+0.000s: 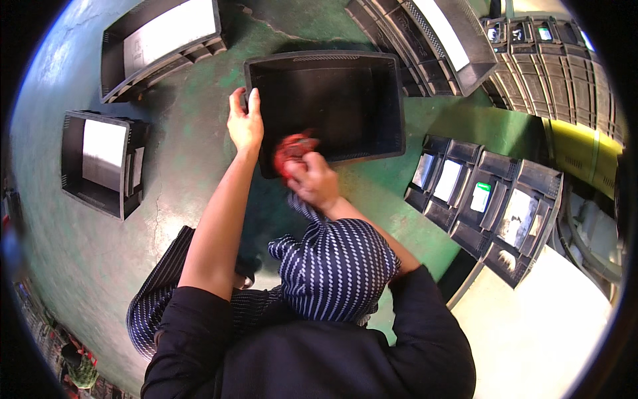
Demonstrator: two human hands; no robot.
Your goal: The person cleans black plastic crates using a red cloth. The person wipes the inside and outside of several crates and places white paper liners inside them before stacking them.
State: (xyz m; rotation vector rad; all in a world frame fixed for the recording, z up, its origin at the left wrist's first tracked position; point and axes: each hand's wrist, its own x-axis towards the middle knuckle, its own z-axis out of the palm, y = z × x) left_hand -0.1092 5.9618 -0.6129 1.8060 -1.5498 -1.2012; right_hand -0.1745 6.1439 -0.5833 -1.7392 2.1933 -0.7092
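While left hand (246, 126) grips black crate (339, 100) at its left side | right hand (316, 182) clamps red cloth (288, 151)

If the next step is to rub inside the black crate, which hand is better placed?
Probably the right hand: it holds a red bunched thing at the near-left corner of the black crate. The left hand grips the crate's left side, perhaps steadying it.

Prob. a workshop/warehouse: green floor (176, 146) is cracked, stacked blk crates (555, 83) stand R of open blk bin (359, 110), other crates (92, 191) L of it.
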